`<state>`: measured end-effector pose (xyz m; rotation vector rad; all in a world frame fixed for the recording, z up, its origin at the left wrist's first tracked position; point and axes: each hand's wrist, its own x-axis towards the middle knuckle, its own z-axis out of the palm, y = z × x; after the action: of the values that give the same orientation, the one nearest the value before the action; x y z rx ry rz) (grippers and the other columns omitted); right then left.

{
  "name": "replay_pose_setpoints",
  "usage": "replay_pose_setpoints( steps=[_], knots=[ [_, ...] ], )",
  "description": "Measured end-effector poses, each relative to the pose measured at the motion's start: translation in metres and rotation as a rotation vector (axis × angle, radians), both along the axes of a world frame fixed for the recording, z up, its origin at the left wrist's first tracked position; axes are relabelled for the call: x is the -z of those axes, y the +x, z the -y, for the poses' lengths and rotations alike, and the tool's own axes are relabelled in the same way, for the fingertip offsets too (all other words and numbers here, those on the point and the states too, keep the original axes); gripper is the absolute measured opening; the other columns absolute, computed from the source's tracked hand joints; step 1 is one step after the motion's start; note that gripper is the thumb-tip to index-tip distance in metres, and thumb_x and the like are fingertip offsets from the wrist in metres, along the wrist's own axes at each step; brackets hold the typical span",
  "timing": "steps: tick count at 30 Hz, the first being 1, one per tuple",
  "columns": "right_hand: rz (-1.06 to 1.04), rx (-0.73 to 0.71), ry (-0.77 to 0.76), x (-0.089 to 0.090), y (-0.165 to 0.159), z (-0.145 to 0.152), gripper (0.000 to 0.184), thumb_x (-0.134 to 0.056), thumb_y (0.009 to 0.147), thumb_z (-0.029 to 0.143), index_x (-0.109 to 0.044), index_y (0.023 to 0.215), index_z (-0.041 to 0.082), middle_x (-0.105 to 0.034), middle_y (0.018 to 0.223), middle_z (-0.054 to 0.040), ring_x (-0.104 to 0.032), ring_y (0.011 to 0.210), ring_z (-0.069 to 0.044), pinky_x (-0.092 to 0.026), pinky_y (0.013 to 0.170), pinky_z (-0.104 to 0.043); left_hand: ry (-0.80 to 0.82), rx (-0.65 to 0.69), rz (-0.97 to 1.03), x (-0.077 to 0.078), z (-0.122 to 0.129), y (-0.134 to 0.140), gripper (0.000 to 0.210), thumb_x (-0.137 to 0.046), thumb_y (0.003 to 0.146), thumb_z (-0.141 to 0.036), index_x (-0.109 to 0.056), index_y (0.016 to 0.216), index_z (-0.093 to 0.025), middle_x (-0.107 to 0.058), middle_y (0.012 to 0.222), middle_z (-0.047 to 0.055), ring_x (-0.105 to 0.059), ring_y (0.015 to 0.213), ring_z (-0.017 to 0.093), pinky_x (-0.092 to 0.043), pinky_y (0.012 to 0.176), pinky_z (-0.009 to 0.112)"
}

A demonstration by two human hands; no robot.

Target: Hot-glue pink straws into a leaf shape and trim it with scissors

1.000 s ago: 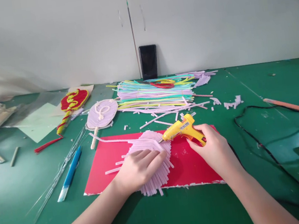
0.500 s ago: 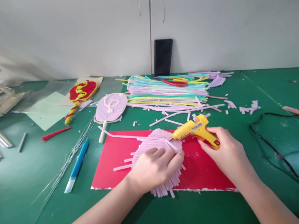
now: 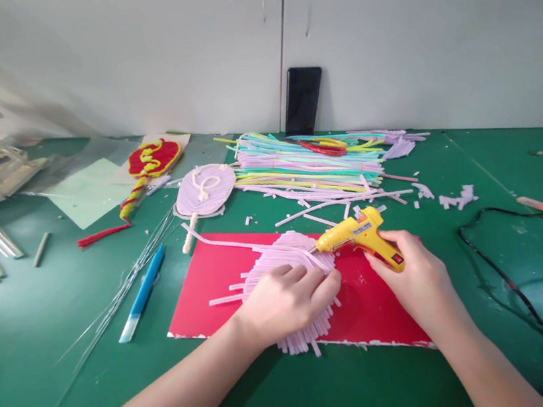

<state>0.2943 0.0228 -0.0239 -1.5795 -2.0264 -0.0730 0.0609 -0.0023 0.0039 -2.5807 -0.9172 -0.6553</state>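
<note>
My right hand point(image 3: 418, 274) is wrapped round the handle of a yellow hot glue gun point(image 3: 350, 232). Its nozzle points left and meets the upper right of a lilac panel point(image 3: 289, 241) of pipe cleaners laid side by side. On that panel lies my left hand point(image 3: 292, 301), fingers curled and closed at the end of a long lilac pipe cleaner point(image 3: 229, 243) that runs off to the upper left. The fingertips are partly hidden. Beneath the panel is a red board point(image 3: 200, 273) with ragged white edges.
Behind the board lie a bundle of coloured pipe cleaners point(image 3: 306, 165), a lilac fan shape point(image 3: 205, 192) and a red-and-yellow fan point(image 3: 155, 157). Thin wires point(image 3: 126, 282) and a blue pen-like tool point(image 3: 145, 290) lie left. A black cord point(image 3: 506, 279) curves at right; a phone point(image 3: 304, 100) leans behind.
The camera view has shifted slightly, so everything sits a little further right. Both hands and the glue gun keep nearly the same place over the lilac panel.
</note>
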Motion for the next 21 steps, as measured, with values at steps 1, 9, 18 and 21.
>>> replay_pose_setpoints(
  steps=[1, 9, 18, 21],
  knots=[
    [0.001, 0.001, -0.008, -0.0003, 0.0000, 0.0001, 0.024, -0.053, 0.088, 0.039, -0.055, 0.106, 0.022, -0.066, 0.098, -0.0074, -0.067, 0.086, -0.021, -0.053, 0.069, -0.029, 0.000, -0.002, -0.003, 0.0002, 0.0000, 0.0001, 0.016, -0.042, 0.095, -0.010, -0.056, 0.102, -0.012, -0.067, 0.075, 0.000, -0.055, 0.054, 0.012, -0.040, 0.045, 0.028],
    [-0.001, -0.001, -0.021, -0.0025, 0.0005, 0.0005, 0.025, -0.051, 0.089, 0.040, -0.055, 0.106, 0.022, -0.067, 0.098, -0.0081, -0.067, 0.085, -0.022, -0.052, 0.068, -0.030, 0.009, 0.002, -0.006, 0.0008, 0.0010, -0.0002, 0.016, -0.043, 0.094, -0.009, -0.056, 0.103, -0.011, -0.066, 0.072, -0.001, -0.053, 0.052, 0.012, -0.040, 0.044, 0.028],
    [-0.003, 0.003, -0.004, -0.0024, 0.0009, 0.0005, 0.026, -0.052, 0.089, 0.042, -0.057, 0.104, 0.021, -0.068, 0.100, -0.0090, -0.067, 0.086, -0.023, -0.053, 0.068, -0.031, 0.000, -0.005, 0.004, 0.0017, 0.0000, 0.0010, 0.016, -0.043, 0.094, -0.009, -0.057, 0.100, -0.012, -0.066, 0.073, -0.001, -0.054, 0.054, 0.012, -0.040, 0.045, 0.028],
    [-0.001, 0.003, -0.009, -0.0024, -0.0002, 0.0000, 0.026, -0.053, 0.089, 0.041, -0.057, 0.105, 0.021, -0.068, 0.099, -0.0091, -0.068, 0.085, -0.023, -0.053, 0.067, -0.031, 0.008, -0.010, 0.003, 0.0010, -0.0003, 0.0016, 0.016, -0.042, 0.094, -0.010, -0.057, 0.101, -0.012, -0.065, 0.071, -0.001, -0.054, 0.053, 0.012, -0.039, 0.045, 0.027]
  ],
)
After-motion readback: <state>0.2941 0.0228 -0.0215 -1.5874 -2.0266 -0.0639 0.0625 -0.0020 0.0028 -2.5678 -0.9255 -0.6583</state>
